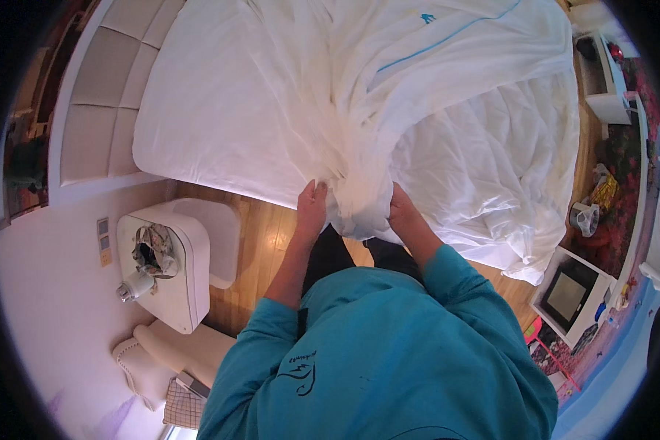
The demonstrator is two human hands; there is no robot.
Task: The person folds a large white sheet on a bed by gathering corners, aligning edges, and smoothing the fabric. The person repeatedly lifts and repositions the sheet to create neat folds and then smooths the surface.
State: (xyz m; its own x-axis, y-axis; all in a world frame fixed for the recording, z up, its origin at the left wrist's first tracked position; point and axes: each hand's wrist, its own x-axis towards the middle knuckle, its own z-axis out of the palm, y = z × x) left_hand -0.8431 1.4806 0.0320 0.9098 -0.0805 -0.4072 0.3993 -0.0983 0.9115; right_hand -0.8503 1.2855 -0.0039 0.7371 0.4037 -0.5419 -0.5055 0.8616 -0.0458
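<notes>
My left hand [311, 208] grips one side of a gathered edge of white bedding [363, 159]. On the other side of that gather, my right hand [402, 208] holds it too. From between my hands the cloth fans out in folds across the bed, with a thin blue stripe and a small blue mark towards the far side. To the left lies a smoother white stretch of the bed [209, 121]. At the right, more crumpled white bedding [478, 159] hangs towards the floor at the near corner. The fingertips are partly hidden in the folds.
A padded headboard [93, 71] stands at the left. Below it, a white bedside cabinet [176, 297] carries a crumpled patterned bag [153, 242]. An upholstered seat [187, 341] is at lower left. Along the right are a lined bin [584, 217] and a white open-fronted unit [572, 294].
</notes>
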